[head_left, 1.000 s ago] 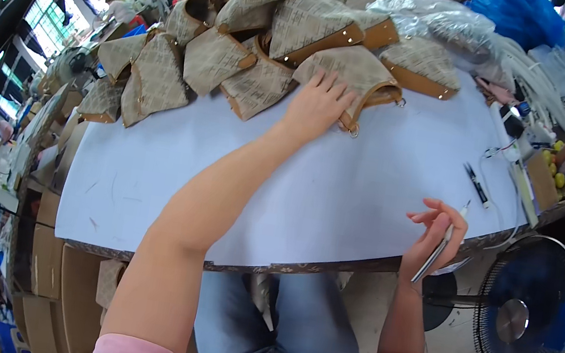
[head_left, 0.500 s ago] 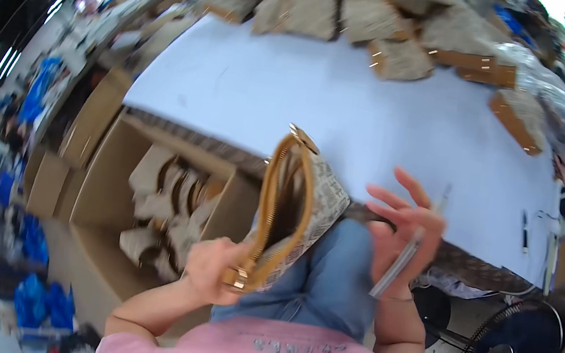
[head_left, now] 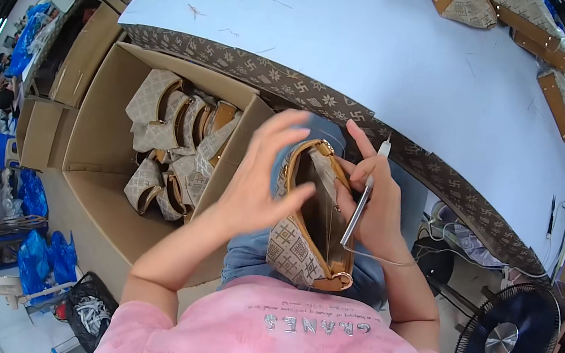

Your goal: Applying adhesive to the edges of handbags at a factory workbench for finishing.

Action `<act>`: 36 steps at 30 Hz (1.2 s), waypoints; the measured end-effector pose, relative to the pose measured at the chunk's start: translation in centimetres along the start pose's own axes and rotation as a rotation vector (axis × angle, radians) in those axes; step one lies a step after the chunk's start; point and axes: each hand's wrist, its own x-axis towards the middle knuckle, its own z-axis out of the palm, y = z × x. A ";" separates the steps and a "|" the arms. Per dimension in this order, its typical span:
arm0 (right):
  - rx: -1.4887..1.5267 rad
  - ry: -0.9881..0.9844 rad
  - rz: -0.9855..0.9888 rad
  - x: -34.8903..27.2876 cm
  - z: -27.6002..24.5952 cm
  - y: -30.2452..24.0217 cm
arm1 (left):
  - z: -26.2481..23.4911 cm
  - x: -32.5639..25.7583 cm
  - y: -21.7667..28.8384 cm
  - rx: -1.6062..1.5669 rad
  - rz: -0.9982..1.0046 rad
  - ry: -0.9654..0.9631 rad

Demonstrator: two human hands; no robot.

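Note:
A small patterned handbag point(head_left: 294, 253) in beige with tan trim is tilted over my lap, its zipped mouth gaping upward. My right hand point(head_left: 374, 205) has fingers at the bag's far right rim, by the metal ring, and seems to steady it. That same hand holds a slim silver pen-like tool point(head_left: 357, 213) with a white tip pointing away from me and a thin cord at its lower end. My left hand point(head_left: 260, 180) is spread beside the bag's left rim, slightly blurred, thumb over the opening. Loose threads show inside the mouth.
To the left stands an open cardboard box point(head_left: 109, 107) with several similar bags point(head_left: 188, 126). A white-topped table point(head_left: 360, 49) lies ahead, with more bags point(head_left: 469, 3) at its far right and a dark pen point(head_left: 551, 217) near its right edge. A fan point(head_left: 502, 341) stands at lower right.
My left hand has let go of the bag's near end and opened. My right hand, with the tool, has come to the bag's rim. The bag has turned, and the view has shifted.

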 end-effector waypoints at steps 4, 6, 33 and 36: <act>0.235 0.141 0.173 0.2 -0.2 0.0 | 1.8 -0.7 -3.2 -0.636 -0.270 -0.129; 0.214 0.108 0.224 0.0 -1.0 0.3 | 0.0 -1.0 -4.2 -0.545 -0.273 -0.358; -0.036 0.230 -0.269 1.2 -1.5 0.3 | 4.8 0.3 -0.8 -0.282 -0.194 -0.093; 0.962 0.206 0.133 0.7 -1.9 -0.8 | 4.1 0.2 -1.0 -0.306 -0.194 -0.103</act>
